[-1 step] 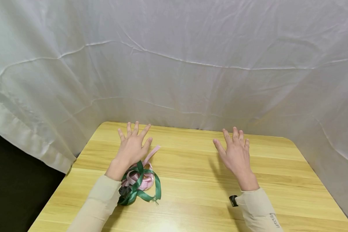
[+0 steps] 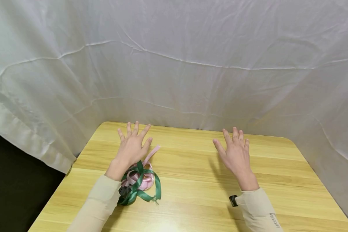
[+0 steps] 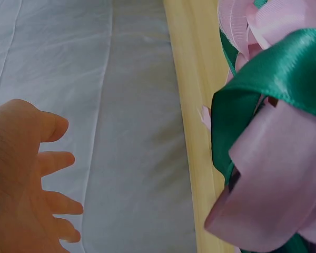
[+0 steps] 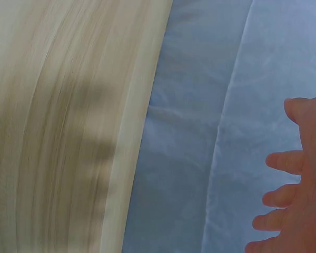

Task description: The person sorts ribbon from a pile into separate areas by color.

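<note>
A tangled heap of ribbons lies on the left part of the table, a glossy green ribbon point(image 2: 158, 188) mixed with a pink ribbon point(image 2: 147, 182). Above and just beyond the heap, my left hand point(image 2: 131, 147) is held palm down with its fingers spread, holding nothing; the forearm hides part of the heap. In the left wrist view the green ribbon point(image 3: 284, 68) and pink ribbon point(image 3: 274, 179) loom close, apart from the fingers. On the right, my right hand point(image 2: 236, 156) hovers with spread fingers, its shadow on the wood, and holds nothing.
The wooden table point(image 2: 188, 167) has rounded far corners. A pale curtain point(image 2: 185, 83) hangs behind it and along both sides. A small black device point(image 2: 233, 200) sits at the right wrist. At the lower left is a dark area beyond the curtain.
</note>
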